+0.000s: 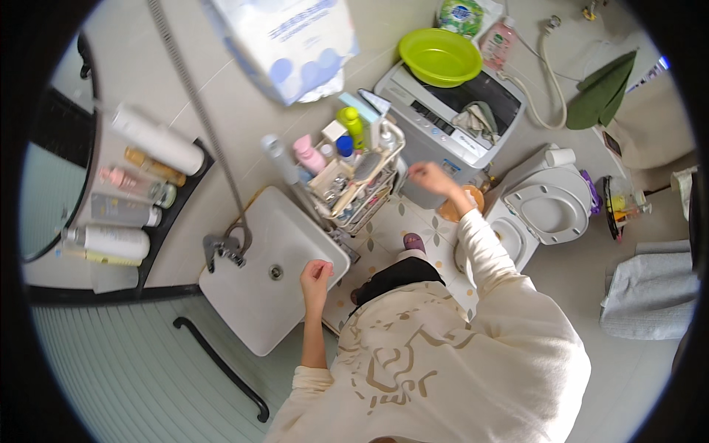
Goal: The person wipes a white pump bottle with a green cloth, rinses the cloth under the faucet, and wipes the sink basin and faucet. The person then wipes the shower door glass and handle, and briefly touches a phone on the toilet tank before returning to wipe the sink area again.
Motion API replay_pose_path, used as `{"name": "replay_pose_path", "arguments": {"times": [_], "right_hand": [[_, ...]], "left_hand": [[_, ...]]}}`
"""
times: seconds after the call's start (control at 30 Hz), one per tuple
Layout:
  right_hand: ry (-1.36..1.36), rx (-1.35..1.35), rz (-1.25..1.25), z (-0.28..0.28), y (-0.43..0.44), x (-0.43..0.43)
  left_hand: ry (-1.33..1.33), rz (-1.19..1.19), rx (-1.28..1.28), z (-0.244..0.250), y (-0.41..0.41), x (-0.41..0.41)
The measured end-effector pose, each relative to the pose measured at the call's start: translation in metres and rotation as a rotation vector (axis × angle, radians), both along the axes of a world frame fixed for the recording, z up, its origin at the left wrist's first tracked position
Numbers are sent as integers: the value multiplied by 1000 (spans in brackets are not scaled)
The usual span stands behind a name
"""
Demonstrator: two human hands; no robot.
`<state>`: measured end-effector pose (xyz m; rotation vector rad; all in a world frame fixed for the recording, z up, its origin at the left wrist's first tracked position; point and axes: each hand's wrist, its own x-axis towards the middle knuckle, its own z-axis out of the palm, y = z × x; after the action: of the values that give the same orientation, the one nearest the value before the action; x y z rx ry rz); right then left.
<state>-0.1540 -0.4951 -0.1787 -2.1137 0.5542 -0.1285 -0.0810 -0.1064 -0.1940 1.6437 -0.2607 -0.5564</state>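
Note:
My left hand [316, 283] is over the near right rim of the white sink [249, 310], fingers curled in, with nothing visible in it. To the far right of it, my right hand [433, 178] is stretched out in front of the grey top-loading washing machine [399, 91], beside the rolling cart. Its fingers are bent and blurred, and no object shows in them. The cart [400, 135] is packed with a pink pump bottle [309, 155], a lime-green bottle [351, 124], a blue-capped jar [344, 146] and a hairbrush [368, 165].
A lime-green basin [440, 55] and a cloth [476, 123] sit on the washing machine. The toilet [545, 213] stands to its right with the lid up. A chrome faucet [224, 252] is at the sink's left. Several bottles line a black shelf [180, 207]. A black handle [221, 368] crosses a ribbed panel.

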Motion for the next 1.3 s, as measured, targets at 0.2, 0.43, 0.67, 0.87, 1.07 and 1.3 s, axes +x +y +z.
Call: {"name": "replay_pose_path", "arguments": {"times": [0.2,0.43,0.67,0.87,1.07,1.3], "right_hand": [[21,-387,-556,-7,-172,-41],[362,-435,-640,-11,-226,-21],[-101,-33,-433,-16,-253,-37],[-305,1021,121,118,-149,-32],[-192,1083,366,153,-105,-9],[69,573,549,136,-101,3]], "left_hand": [[58,-62,21,17,-109,-17],[0,-158,-11,15,-229,-47],[80,-229,-109,13,-283,-54],[420,-245,-452,67,-307,-33],[593,-118,-836,102,-298,-21],[54,354,-545,127,-272,-14]]}}
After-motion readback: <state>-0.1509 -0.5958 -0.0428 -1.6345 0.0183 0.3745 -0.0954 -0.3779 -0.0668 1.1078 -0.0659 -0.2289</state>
